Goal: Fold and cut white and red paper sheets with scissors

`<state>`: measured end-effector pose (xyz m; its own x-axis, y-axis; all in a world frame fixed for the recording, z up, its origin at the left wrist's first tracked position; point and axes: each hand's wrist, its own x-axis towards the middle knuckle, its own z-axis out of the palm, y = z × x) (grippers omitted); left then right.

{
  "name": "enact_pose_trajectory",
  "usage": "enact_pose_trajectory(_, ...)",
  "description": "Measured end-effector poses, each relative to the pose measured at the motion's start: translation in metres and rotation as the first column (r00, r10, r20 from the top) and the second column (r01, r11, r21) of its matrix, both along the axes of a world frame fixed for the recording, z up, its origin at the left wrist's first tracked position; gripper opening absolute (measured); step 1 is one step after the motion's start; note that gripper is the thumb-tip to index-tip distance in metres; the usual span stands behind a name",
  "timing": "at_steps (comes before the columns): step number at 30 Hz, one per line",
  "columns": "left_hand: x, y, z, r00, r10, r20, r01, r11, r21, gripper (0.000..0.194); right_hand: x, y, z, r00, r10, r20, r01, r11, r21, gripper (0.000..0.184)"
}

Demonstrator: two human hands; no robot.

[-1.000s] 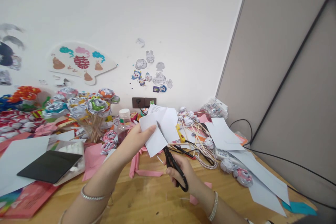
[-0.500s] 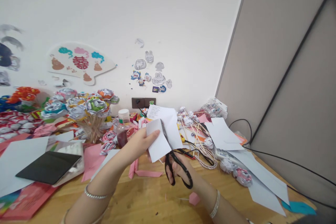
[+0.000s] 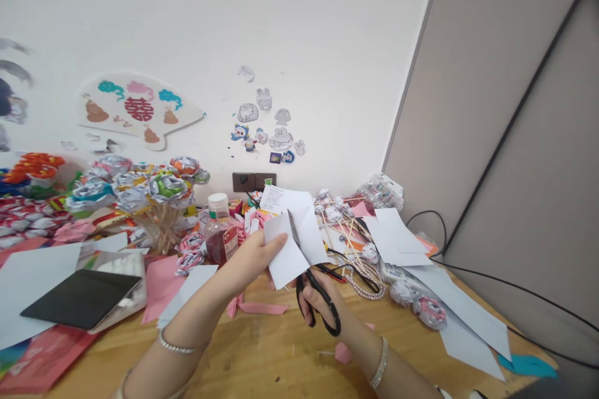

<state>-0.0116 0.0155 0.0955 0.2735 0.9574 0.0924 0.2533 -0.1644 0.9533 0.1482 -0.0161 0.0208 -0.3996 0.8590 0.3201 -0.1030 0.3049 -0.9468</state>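
My left hand (image 3: 264, 254) pinches a sheet of white paper (image 3: 286, 262), thumb on top and fingers mostly hidden beneath. Black-handled scissors (image 3: 322, 299) are in my right hand (image 3: 322, 292), with fingers through the loops. Their blade runs up along a slit in the paper, dividing the held part from a second flap (image 3: 309, 230) on the right. Both hands are above the wooden table, close together.
Paper flowers on sticks (image 3: 156, 199) stand at the left, behind a black tablet (image 3: 83, 298). A bottle of red liquid (image 3: 219, 240) is beyond my left hand. Thin wooden sticks, a pearl string (image 3: 367, 280) and white sheets (image 3: 397, 238) lie to the right.
The scissor blade shows more clearly between the two parts of the paper. Hands and paper shift slightly right in view, while the background shifts a little left.
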Motion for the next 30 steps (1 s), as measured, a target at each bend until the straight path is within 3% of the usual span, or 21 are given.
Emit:
enact_pose_trajectory(12, 0.001, 0.006, -0.005, 0.996, 0.04, 0.076, -0.036, 0.998, -0.054, 0.021, 0.0, 0.013, -0.024, 0.993, -0.107, 0.054, 0.112, 0.99, -0.088, 0.04)
enact_pose_trajectory(19, 0.0, 0.009, -0.01, 0.981, 0.048, 0.187, -0.026, 0.993, -0.119, 0.021, -0.002, 0.014, -0.027, 0.986, -0.147, 0.08, 0.155, 0.982, -0.108, 0.038)
enact_pose_trajectory(30, 0.008, 0.025, -0.04, 0.943, -0.004, 0.334, 0.086, 0.969, -0.233, 0.018, 0.001, 0.018, -0.02, 0.996, -0.071, 0.059, 0.078, 0.989, -0.126, 0.045)
